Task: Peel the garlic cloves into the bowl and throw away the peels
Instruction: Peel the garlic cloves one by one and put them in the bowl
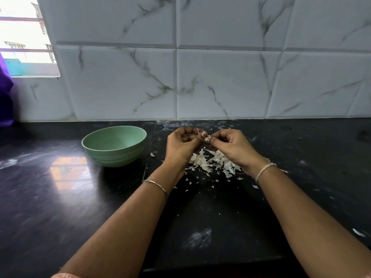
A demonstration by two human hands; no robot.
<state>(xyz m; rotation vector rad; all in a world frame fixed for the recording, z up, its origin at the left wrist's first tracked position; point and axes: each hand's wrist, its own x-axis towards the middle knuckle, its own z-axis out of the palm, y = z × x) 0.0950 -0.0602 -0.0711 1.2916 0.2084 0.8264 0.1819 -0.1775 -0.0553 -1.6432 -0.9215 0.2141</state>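
Above the dark counter, my left hand [183,145] and my right hand [230,146] meet fingertip to fingertip. Between them they pinch a small garlic clove [207,139], partly covered by papery skin and mostly hidden by my fingers. A pile of white garlic peels [212,162] lies on the counter just below my hands. A pale green bowl [114,145] stands to the left of my left hand; the part of its inside that I can see holds nothing.
The black countertop [60,187] runs to a marble-tiled wall at the back. Small peel flakes are scattered around the pile and further right. A window opening and purple cloth [5,93] are at the far left.
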